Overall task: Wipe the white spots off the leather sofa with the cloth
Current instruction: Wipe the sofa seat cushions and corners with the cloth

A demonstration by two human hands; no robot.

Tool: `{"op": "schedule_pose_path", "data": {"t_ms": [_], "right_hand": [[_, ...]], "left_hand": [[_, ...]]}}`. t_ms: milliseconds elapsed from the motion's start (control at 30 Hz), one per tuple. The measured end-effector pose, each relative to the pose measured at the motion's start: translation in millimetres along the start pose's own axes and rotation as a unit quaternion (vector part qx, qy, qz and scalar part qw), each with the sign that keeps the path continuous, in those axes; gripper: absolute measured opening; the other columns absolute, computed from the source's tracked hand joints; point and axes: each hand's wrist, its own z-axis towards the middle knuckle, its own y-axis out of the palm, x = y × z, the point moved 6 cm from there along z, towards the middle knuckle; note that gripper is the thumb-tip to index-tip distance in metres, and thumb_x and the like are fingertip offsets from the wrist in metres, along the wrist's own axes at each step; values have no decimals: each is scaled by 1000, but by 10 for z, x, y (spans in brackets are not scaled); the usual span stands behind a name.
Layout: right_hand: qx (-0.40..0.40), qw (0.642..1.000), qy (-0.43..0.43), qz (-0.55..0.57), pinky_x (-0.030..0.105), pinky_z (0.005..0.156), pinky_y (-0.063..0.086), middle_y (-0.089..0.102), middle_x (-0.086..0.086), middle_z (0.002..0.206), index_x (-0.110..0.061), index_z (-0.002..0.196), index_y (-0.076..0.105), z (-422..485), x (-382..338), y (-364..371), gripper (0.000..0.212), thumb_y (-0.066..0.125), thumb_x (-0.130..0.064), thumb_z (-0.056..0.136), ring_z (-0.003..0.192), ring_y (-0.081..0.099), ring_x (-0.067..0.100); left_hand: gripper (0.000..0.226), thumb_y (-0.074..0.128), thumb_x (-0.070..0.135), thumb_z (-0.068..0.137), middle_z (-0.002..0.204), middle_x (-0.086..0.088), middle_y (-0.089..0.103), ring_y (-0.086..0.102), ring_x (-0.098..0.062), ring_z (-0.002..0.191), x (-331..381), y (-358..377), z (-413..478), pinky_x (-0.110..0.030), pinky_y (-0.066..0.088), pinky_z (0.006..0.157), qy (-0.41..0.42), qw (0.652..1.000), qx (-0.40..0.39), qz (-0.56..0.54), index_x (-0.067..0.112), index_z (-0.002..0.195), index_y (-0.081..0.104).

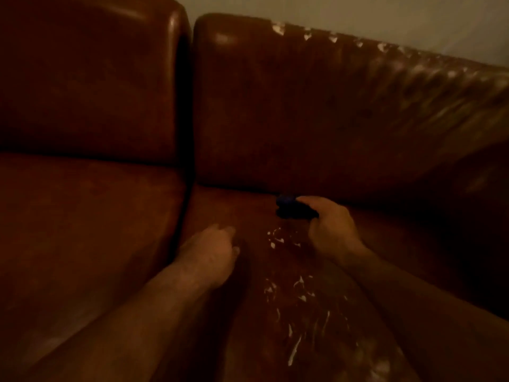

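A brown leather sofa (275,111) fills the dim view. White spots (278,239) speckle the right seat cushion between my two hands, and more white streaks (297,293) run toward the near edge. My right hand (330,230) is shut on a bunched dark blue cloth (292,208) near the back of the seat, just beyond the spots. My left hand (212,249) rests on the same cushion to the left of the spots, fingers curled with nothing in them.
A deep gap (187,172) separates the left and right cushions. The top edge of the right back cushion (358,42) shows white worn patches. A pale wall (358,12) stands behind the sofa.
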Motion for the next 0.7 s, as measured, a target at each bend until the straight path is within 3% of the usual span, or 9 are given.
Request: {"op": "schedule_pose_path", "data": {"t_ms": [100,200,333,500,567,700], "right_hand": [[-22,999,-33,-28,35,101,41,54,5,135,-20,128,57,273,75,211,52,44,8,87,120,51,27],[-75,994,-35,-74,44,100,44,55,4,132,-28,128,55,424,142,549,54,44,4,86,115,54,30],[-155,978,-50,-134,42,96,44,51,3,137,-33,133,49,319,193,842,54,44,-1,90,117,52,30],[-277,942,-64,-180,39,106,37,29,-8,153,-39,141,34,26,263,1028,73,47,4,83,135,37,22],[-288,941,-77,-161,38,106,36,33,-9,151,-37,139,40,-132,217,1019,68,46,2,84,133,39,23],[-268,949,-120,-115,40,98,46,50,-7,136,-35,124,56,-233,180,683,56,45,3,85,121,49,23]], "left_hand": [[47,44,40,96,147,-6,31,40,-30,130,-53,208,157,-42,43,102,-40,999,-18,28,24,141,37],[55,47,40,95,150,-5,28,33,-31,135,-101,390,280,-43,40,106,-68,997,-23,33,27,145,29],[58,48,36,95,153,-4,24,31,-32,136,-115,625,321,-45,41,105,-70,996,-23,51,27,148,24],[64,49,31,96,159,-3,11,20,-29,143,-71,631,320,-41,33,113,-90,995,-28,42,26,150,15],[62,50,32,96,158,-1,14,25,-29,141,-98,602,327,-42,35,111,-93,994,-36,40,27,150,19],[49,50,32,95,143,-3,38,42,-28,127,8,466,251,-39,45,99,-107,994,-3,32,25,142,38]]}}
